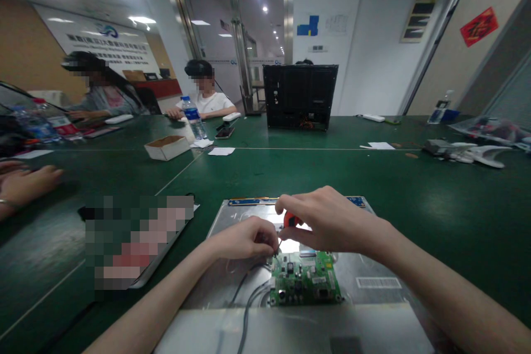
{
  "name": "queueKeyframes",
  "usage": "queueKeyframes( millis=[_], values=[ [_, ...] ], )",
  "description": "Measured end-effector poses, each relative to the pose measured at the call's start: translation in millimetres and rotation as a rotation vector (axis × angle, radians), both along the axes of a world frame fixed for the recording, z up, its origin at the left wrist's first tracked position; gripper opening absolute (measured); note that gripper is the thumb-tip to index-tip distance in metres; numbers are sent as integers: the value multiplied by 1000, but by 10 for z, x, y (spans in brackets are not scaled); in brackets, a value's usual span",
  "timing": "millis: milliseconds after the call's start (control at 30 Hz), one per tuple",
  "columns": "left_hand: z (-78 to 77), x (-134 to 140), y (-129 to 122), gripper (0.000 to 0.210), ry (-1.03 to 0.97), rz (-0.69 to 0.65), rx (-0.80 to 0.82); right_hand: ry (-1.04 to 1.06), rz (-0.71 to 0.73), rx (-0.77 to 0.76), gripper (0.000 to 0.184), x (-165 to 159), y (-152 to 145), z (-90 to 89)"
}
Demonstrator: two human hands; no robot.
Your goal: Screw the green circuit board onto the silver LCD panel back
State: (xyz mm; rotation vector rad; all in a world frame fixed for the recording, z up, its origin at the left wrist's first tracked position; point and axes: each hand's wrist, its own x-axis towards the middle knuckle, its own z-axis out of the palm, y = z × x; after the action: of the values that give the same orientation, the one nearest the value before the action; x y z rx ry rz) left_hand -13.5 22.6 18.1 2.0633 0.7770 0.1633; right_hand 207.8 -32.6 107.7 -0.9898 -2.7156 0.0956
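Fingers curled, your right hand (329,215) grips a screwdriver (291,220) slanting down-left, tip indistinct; your left hand (251,235) pinches, any hold hidden.

Green circuit board (306,279), red screwdriver handle (291,219), silver-grey panel (352,275), grey cables (246,315), pale-lined dark green tabletop (423,193)

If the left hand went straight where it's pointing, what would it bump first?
Probably the red-handled screwdriver in the right hand. The left hand looks very close to its shaft, maybe touching; depth is unclear.
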Motion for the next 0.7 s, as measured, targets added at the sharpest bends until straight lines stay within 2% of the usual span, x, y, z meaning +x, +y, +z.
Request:
queueKeyframes(
  millis=[267,567,700],
  values=[
    [-30,-8,0,5,-11,13,-34,3,51,-68,31,19,-61,50],
    [-14,-3,-5,7,3,19,-16,26,31,-14,14,-4,-10,2],
    [-13,-3,7,8,18,6,-4,28,17,-18,16,-2,-17,4]
  ],
)
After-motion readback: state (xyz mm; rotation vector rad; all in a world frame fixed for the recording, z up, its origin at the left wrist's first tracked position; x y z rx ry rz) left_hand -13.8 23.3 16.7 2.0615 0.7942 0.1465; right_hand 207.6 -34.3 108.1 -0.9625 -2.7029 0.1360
